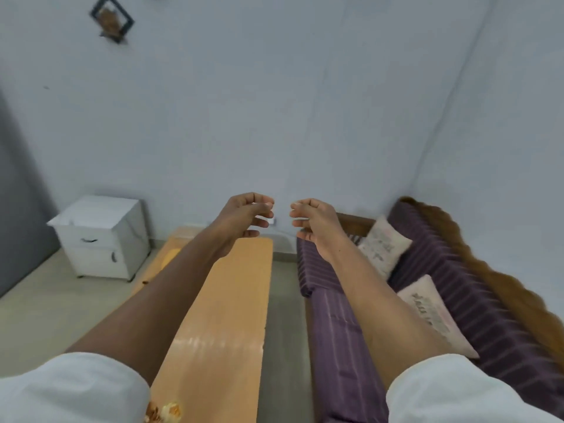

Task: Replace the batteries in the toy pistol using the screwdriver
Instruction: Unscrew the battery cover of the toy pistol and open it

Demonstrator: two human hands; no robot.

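Walls of pale grey fill most of the view, and below them stands the long orange wooden table [213, 315], which I take as the landmark. Right of the table lies a purple striped sofa [335, 331] with two pale cushions; left of the table stands a small white drawer cabinet [100, 236].

Your left hand [244, 221] and your right hand [314, 224] are stretched out above the far end of the table, close together but apart. Both are half curled with spread fingers, and both hold nothing.

Toy pistol and screwdriver do not show anywhere in the view, so I cannot say how they lie relative to your hands. At the near edge of the table only a small blurred orange and white thing [163, 412] peeks out; I cannot tell what it is.

I judge the task is not yet begun. Lower your head toward the table, find the pistol first, then the screwdriver, before you reach.
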